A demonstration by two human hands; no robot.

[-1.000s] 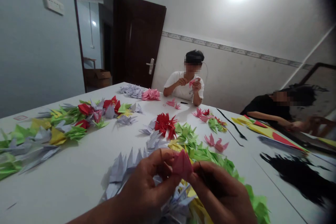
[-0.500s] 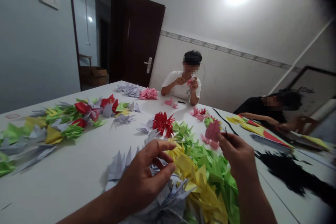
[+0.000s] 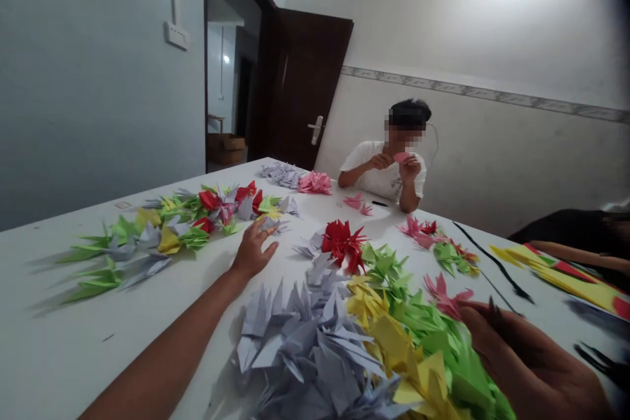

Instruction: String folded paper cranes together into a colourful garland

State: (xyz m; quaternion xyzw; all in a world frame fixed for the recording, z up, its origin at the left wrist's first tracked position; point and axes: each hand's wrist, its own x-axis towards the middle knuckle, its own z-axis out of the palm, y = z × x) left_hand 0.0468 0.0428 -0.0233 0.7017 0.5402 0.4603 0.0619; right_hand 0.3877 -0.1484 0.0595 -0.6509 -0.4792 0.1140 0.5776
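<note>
My left hand (image 3: 253,251) is stretched out over the white table (image 3: 197,302), fingers extended and thumb apart. Its fingertips are at a grey-lilac folded paper crane (image 3: 279,226), and whether they touch it I cannot tell. At the lower right, the fingers of my right hand (image 3: 534,354) are pinched at the edge of a pink paper crane (image 3: 447,298). A small dark tip shows above these fingers; what it is I cannot make out. In front of me lie heaps of grey cranes (image 3: 300,341), yellow cranes (image 3: 388,335) and green cranes (image 3: 433,328).
A mixed row of cranes (image 3: 167,226) covers the left side. Red cranes (image 3: 342,243) lie mid-table. Across sits a person (image 3: 378,167) holding pink paper; another person (image 3: 556,230) leans at the right. Yellow and red sheets (image 3: 566,269) and a black strip (image 3: 492,259) lie right.
My left hand has moved from above the grey heap forward to the left. My right hand is lower and farther right in the view. The whole view has turned left.
</note>
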